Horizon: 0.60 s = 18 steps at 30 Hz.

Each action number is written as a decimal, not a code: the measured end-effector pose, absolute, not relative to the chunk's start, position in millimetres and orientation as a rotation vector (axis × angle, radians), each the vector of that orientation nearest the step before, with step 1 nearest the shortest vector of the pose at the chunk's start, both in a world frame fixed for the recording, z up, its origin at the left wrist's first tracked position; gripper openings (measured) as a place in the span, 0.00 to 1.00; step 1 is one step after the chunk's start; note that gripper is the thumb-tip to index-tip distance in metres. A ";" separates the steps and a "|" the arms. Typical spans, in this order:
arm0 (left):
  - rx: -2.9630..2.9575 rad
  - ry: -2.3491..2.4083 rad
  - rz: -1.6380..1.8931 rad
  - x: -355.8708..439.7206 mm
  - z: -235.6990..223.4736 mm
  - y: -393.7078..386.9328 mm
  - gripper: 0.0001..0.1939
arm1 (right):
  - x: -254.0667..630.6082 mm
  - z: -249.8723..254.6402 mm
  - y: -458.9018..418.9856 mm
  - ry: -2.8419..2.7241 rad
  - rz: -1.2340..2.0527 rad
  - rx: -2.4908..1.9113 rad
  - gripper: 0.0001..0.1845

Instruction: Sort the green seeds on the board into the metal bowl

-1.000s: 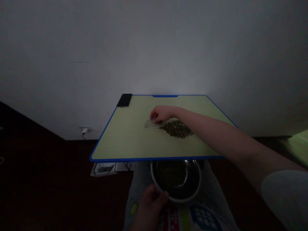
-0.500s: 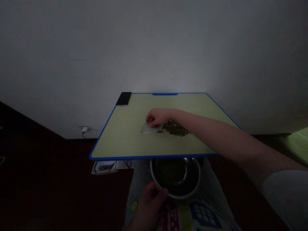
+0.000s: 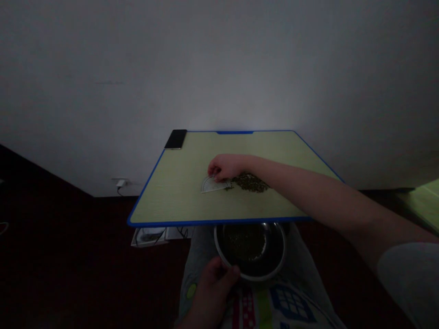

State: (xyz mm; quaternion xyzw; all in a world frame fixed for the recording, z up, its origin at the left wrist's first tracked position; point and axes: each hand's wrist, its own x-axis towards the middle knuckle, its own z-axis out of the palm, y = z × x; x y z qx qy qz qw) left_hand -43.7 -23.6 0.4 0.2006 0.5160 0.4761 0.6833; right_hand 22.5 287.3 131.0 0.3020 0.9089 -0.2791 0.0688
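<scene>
My right hand [image 3: 224, 167] is closed on the upper edge of a clear protractor [image 3: 214, 185], low over the table [image 3: 178, 196]. Just right of the protractor lies a heap of small greenish-brown grains [image 3: 253, 183], partly hidden under my forearm. A few grains sit by the protractor's right end. Below the table's front edge a metal bowl [image 3: 274, 269] rests on my lap, with greenish contents too dark to make out well. My left hand [image 3: 214, 285] grips the bowl's near left rim, thumb on top.
A black phone [image 3: 176, 139] lies at the table's far left corner. The table has a blue edge and stands against a wall [image 3: 219, 64]. A plug with a cable [image 3: 121, 183] is low on the wall. Under the table sits a white box [image 3: 151, 236] with cables.
The protractor has tilted slightly, its right end a little higher and apart from the nearest grains. Both hands keep their holds. The view has shifted very slightly.
</scene>
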 end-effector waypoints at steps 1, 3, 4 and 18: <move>0.447 1.147 1.066 -43.8 -0.1 -23.4 0.24 | 23.0 131.1 287.1 2.740 -0.837 0.907 0.22; 0.446 1.135 1.070 -43.6 -2.1 -22.8 0.23 | 24.1 131.6 286.5 2.744 -0.832 0.896 0.21; 0.453 1.132 1.072 -43.4 -3.4 -22.5 0.23 | 24.8 131.9 286.2 2.746 -0.825 0.891 0.21; 0.419 1.140 1.093 -38.3 7.3 -19.0 0.28 | 38.2 135.0 283.0 2.782 -0.702 0.896 0.21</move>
